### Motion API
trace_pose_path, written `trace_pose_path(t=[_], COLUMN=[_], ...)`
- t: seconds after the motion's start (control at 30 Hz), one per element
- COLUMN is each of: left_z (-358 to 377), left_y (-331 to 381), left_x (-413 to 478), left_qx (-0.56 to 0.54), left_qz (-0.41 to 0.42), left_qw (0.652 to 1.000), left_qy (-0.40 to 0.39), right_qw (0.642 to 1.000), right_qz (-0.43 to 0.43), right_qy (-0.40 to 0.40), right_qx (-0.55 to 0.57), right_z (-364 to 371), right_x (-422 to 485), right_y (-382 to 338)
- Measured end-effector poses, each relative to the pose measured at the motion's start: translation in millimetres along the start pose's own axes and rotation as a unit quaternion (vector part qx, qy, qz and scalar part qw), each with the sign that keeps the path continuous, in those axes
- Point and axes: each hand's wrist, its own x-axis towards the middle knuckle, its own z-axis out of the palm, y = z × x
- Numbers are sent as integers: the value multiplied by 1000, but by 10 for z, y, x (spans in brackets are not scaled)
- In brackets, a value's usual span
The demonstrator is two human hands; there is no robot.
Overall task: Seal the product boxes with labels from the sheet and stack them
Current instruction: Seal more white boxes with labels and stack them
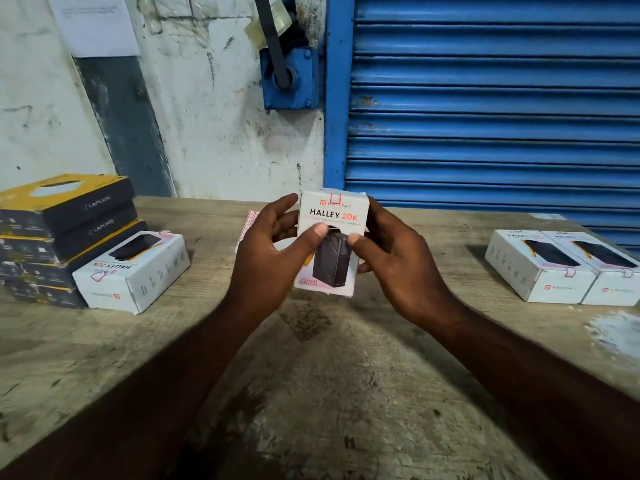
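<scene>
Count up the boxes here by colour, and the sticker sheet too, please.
White boxes: 4, one of them held
Black-and-yellow boxes: 4 showing, stacked
Label sheet: 1, partly hidden
Total: 9

person: two arms in view | left hand (270, 261): bare, thumbnail short and trimmed | right hand (401, 271): bare, thumbnail short | left forearm (166, 382): unsleeved to the view's lower edge | right forearm (526, 372): unsleeved to the view's right edge
</scene>
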Motion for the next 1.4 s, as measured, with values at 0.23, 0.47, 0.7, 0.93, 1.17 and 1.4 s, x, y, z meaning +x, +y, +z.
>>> trace_pose_path(t=[0.23,0.47,0.7,0.93,1.17,1.4], left_z=[29,26,25,21,25,40], left_y=[-32,-28,-37,-44,-46,-48], left_x=[-2,-3,26,56,56,70], left_qx=[-13,-56,-63,-64,-75,-63], left_qz=[-46,-102,-132,-161,-173,-185], left_qw=[995,980,985,984,982,981], left_qy=[-88,-160,-92,-45,-18,-9], right_qw=[998,996,997,985,973,965], right_qz=[36,50,47,-39,-133,-172], right_qy=[26,73,54,72,23,20], right_qx=[32,23,-8,-154,-188,-197], right_z=[-19,-41,-23,10,46,56], right_x=[50,61,71,20,-14,-5], right_y=[49,34,162,159,159,192])
